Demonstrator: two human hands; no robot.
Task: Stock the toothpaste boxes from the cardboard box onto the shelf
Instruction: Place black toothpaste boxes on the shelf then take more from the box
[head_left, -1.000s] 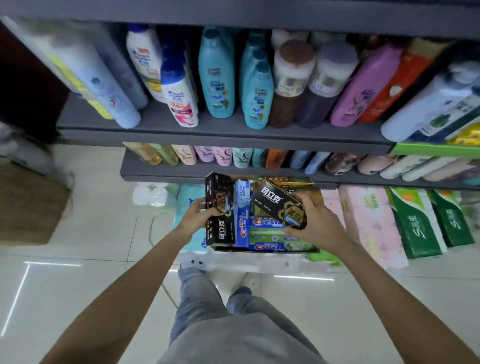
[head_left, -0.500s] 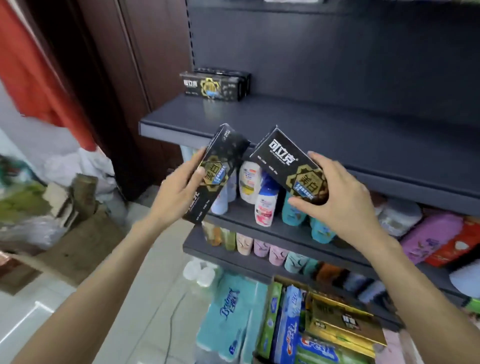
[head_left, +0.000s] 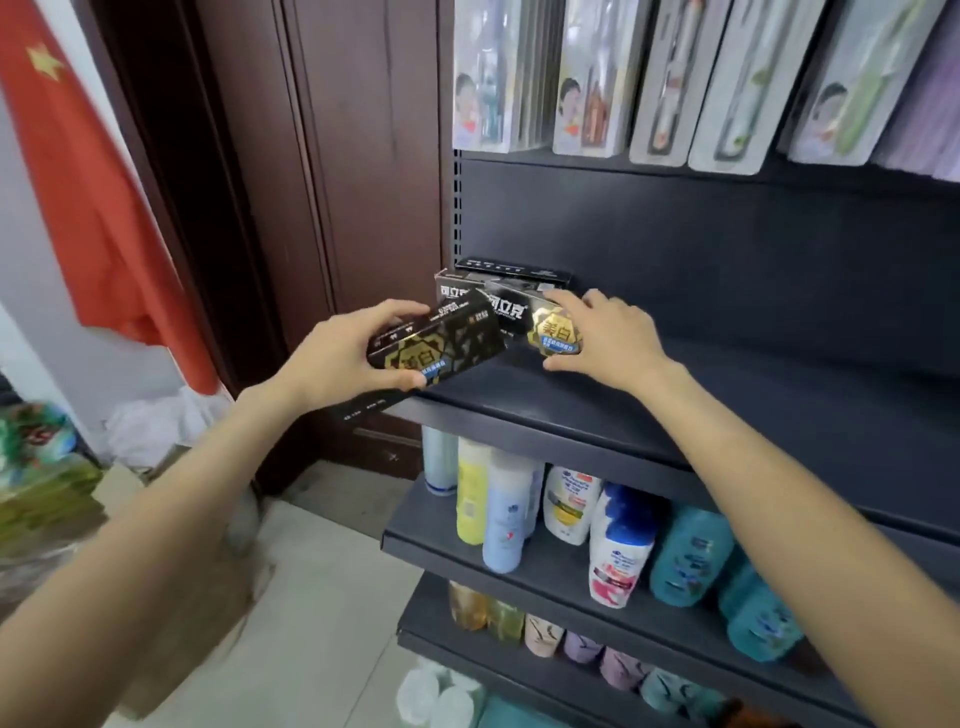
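My left hand (head_left: 337, 356) grips a black and gold toothpaste box (head_left: 441, 345), holding it tilted over the left front corner of the dark grey shelf (head_left: 727, 415). My right hand (head_left: 605, 338) holds a second black and gold toothpaste box (head_left: 524, 319) that lies on the shelf, fingers over its top and thumb under its right end. Behind it, two more black toothpaste boxes (head_left: 511, 275) stand against the back panel. The cardboard box is out of view.
Toothbrush packs (head_left: 670, 78) hang above the shelf. Shampoo and lotion bottles (head_left: 618, 540) fill the lower shelves. A brown wooden door frame (head_left: 332, 182) and a red flag (head_left: 78, 182) stand at left. Bags and cardboard lie on the tiled floor at lower left.
Both hands rose from the cardboard box to the shelf, each with a black box. The right box now lies on the shelf before the earlier boxes; the left box reached the shelf corner.
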